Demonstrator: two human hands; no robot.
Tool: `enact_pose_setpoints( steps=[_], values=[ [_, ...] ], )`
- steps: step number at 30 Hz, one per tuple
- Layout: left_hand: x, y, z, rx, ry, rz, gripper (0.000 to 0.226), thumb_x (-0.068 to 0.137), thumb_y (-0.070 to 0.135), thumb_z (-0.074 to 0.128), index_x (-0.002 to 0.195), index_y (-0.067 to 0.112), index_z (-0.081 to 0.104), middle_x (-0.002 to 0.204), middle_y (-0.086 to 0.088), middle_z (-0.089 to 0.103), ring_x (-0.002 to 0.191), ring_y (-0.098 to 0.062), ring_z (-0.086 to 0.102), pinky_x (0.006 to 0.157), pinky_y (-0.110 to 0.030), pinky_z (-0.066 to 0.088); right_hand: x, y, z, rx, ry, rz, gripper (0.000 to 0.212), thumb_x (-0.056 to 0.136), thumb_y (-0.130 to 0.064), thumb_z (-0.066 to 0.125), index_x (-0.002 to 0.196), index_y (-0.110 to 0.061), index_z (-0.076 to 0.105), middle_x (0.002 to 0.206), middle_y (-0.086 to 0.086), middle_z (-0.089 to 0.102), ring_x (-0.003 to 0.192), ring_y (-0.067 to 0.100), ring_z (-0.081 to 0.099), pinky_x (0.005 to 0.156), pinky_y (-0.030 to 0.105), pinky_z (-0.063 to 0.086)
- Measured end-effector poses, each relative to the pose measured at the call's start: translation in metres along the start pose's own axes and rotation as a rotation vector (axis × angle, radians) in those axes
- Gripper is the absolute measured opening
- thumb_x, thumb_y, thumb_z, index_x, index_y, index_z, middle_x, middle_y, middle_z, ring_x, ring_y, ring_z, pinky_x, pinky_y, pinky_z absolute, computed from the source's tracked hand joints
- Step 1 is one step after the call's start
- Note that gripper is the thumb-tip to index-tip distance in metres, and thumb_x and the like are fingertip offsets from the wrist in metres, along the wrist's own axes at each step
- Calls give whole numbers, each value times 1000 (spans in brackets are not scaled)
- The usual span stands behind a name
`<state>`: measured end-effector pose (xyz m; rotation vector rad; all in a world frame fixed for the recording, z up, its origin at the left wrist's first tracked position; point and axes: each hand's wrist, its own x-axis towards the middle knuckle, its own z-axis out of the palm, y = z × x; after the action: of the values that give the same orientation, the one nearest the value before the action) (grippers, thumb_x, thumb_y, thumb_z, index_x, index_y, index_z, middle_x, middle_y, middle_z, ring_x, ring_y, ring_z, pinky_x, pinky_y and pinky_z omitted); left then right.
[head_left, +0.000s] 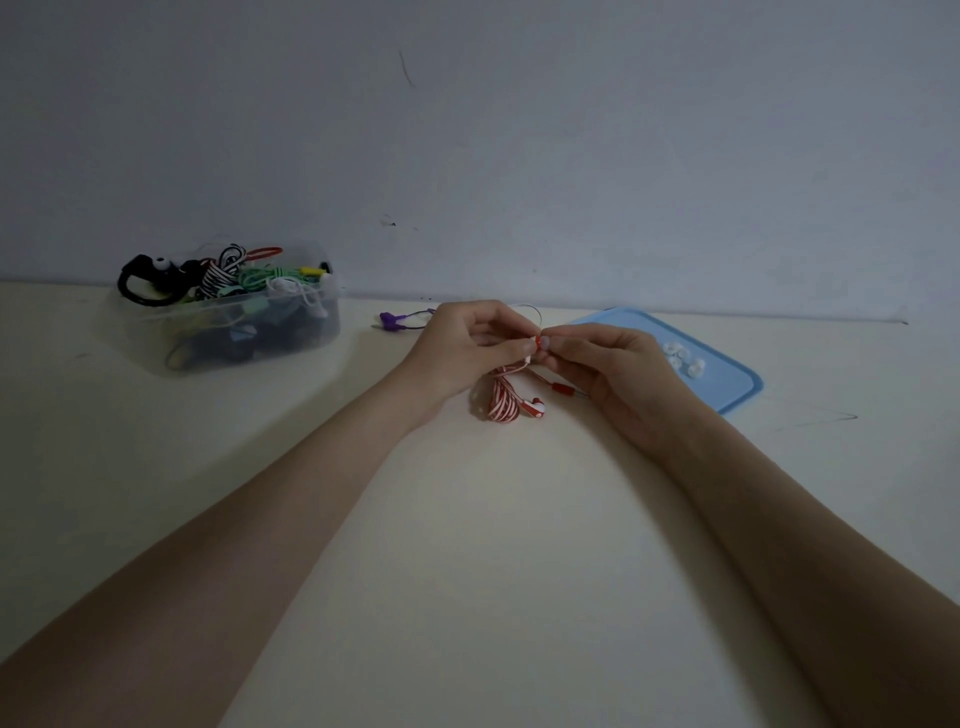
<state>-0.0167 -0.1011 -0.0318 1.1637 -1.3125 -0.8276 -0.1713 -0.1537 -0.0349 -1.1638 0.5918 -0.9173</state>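
Fingertips (528, 345) of left hand (467, 345) and right hand (621, 376) pinch earbud (544, 342) near blue lid (737, 382).

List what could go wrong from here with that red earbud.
1. The red earbud is only pinched between the fingers of the left hand and right hand; it could slip and drop.
2. Its striped cord lies bundled below; a tug might tangle or strain it.
3. The small white ear tips sit loose on the blue lid; a nudge could scatter them.

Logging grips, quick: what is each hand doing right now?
Left hand: pinches the red earbud.
Right hand: pinches the same earbud from the other side.
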Motion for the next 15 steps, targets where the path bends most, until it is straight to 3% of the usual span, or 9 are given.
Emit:
enact_pose_setpoints(
  steps=[7, 11, 15],
  values=[
    [0, 1, 2, 14, 70, -24, 12, 80, -6, 65, 88, 3, 64, 78, -5, 65, 62, 2, 63, 65, -9, 49, -1, 3, 2, -54, 4, -48, 23, 65, -8, 68, 85, 4, 69, 79, 13, 71, 76, 16, 69, 78, 20, 55],
    [-2, 3, 1, 11, 39, -12, 16, 79, -7, 65, 80, 9, 63, 77, -2, 67, 64, 2, 65, 65, -9, 48, 0, 3, 1, -48, 19, -45, 9, 78, 4, 62, 85, 5, 68, 78, 13, 72, 75, 16, 69, 80, 22, 55],
    [-2, 4, 1, 29, 16, 4, 19, 78, -7, 66, 77, 12, 64, 70, 6, 69, 66, 1, 65, 65, -10, 49, -1, 1, 0, -7, 4, -22, 12, 81, 9, 58, 79, 5, 69, 75, 11, 72, 74, 16, 70, 76, 19, 55]
  ],
)
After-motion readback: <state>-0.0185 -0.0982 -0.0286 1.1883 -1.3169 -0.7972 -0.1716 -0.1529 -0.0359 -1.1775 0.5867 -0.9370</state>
